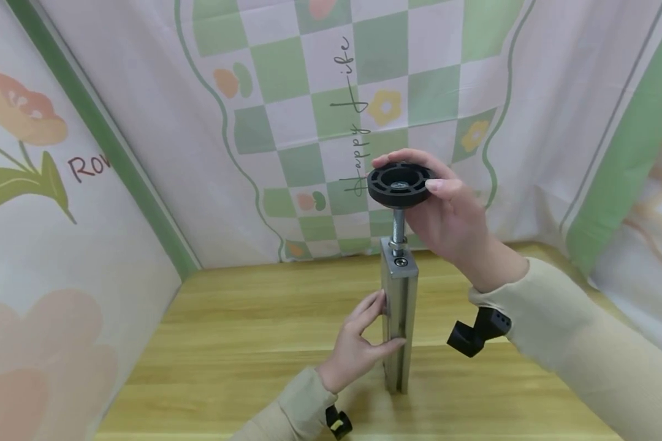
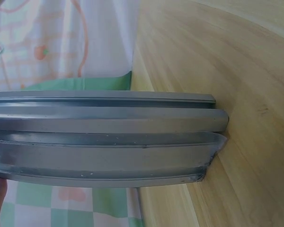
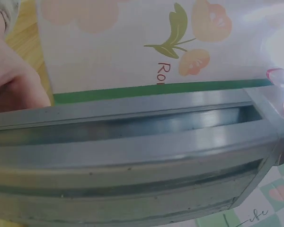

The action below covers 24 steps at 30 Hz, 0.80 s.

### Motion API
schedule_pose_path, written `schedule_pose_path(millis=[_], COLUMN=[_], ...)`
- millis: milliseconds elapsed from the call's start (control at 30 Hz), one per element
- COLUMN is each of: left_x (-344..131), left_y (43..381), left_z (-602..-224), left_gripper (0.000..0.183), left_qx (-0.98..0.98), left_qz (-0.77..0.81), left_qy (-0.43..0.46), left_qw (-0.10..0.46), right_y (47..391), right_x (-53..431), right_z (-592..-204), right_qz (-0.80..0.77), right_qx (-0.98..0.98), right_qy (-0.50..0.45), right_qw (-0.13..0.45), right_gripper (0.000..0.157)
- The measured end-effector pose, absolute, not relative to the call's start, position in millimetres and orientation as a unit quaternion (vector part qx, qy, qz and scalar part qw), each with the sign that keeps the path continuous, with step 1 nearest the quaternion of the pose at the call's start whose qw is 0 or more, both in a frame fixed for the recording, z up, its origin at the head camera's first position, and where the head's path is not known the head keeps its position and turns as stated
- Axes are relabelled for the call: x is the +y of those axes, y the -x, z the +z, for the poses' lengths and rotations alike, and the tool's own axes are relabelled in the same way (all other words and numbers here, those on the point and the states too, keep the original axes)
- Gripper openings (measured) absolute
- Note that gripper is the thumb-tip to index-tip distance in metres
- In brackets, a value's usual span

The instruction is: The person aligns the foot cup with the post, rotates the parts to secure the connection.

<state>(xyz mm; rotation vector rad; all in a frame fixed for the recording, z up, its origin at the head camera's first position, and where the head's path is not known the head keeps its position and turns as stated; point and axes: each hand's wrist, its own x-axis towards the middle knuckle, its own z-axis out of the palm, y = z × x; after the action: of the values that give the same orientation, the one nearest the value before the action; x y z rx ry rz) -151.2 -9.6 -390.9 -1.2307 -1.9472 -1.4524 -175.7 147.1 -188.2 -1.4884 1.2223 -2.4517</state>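
Note:
A grey slotted aluminium profile (image 1: 399,318) stands upright on the wooden table, its lower end on the wood in the left wrist view. From its top plate rises a threaded bolt (image 1: 399,226) with a nut, topped by a round black levelling foot (image 1: 399,187). My right hand (image 1: 447,214) grips the foot's rim, thumb on top and fingers round the far side. Lower down, my left hand (image 1: 358,346) holds the profile between thumb and fingers. Close up, the profile's long slots (image 3: 132,127) fill much of the right wrist view.
The wooden table (image 1: 243,331) spreads under both hands. Printed curtains with a green and white checkered pattern (image 1: 331,122) hang behind it, and a flowered curtain (image 1: 60,214) hangs on the left. Each wrist wears a small black camera mount (image 1: 477,334).

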Motion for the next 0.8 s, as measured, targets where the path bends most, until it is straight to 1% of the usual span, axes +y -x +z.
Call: schedule_pose_path(millis=[100, 200, 467, 800], left_x=[-9.8, -9.9, -9.1, -9.1], left_y=[150.4, 149.3, 146.9, 151.9], left_z=[-390.3, -389.7, -389.6, -391.8], left_gripper=[0.088, 0.088, 0.087, 0.094], left_qx=[-0.699, -0.698, -0.699, -0.689], left_qz=[-0.526, -0.528, -0.521, -0.523], left_qy=[0.44, 0.439, 0.445, 0.457], left_qw=[0.203, 0.202, 0.204, 0.209], right_y=[173.0, 172.5, 176.5, 178.7], right_x=[147.1, 149.1, 164.2, 167.5], right_z=[-188.2, -187.3, -185.5, -180.8], right_qz=[-0.776, -0.767, -0.732, -0.73], right_qx=[0.414, 0.426, 0.46, 0.459], right_qy=[0.476, 0.479, 0.503, 0.504], right_qw=[-0.017, -0.026, 0.009, 0.032], right_gripper=[0.036, 0.036, 0.037, 0.036])
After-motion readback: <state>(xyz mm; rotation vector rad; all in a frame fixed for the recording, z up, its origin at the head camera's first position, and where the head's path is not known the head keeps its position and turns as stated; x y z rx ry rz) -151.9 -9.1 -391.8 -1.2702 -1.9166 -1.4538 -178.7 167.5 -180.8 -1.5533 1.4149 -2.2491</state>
